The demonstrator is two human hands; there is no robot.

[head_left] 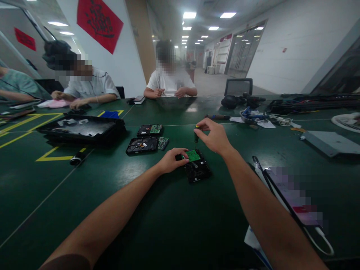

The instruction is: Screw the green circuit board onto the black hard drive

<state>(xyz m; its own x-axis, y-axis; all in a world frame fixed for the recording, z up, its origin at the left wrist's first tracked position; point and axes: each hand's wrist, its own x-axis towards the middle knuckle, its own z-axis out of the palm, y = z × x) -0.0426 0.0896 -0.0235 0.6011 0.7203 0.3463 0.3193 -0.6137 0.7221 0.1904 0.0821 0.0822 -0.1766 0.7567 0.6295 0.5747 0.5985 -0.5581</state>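
A black hard drive with a green circuit board on its far part lies on the table in front of me. My left hand grips the drive's left side, its fingertips at the edge of the board. In my right hand is a small screwdriver, held upright in a pinch with its tip pointing down at the board's far right. I cannot tell whether the tip touches a screw. Left of the drive lie another hard drive, a loose circuit board and a third hard drive.
A black tray with small pieces stands on the left, near a dark cylinder. To the right lie a phone-like device with a white cable, a grey flat box and a bowl. Several people sit across the table.
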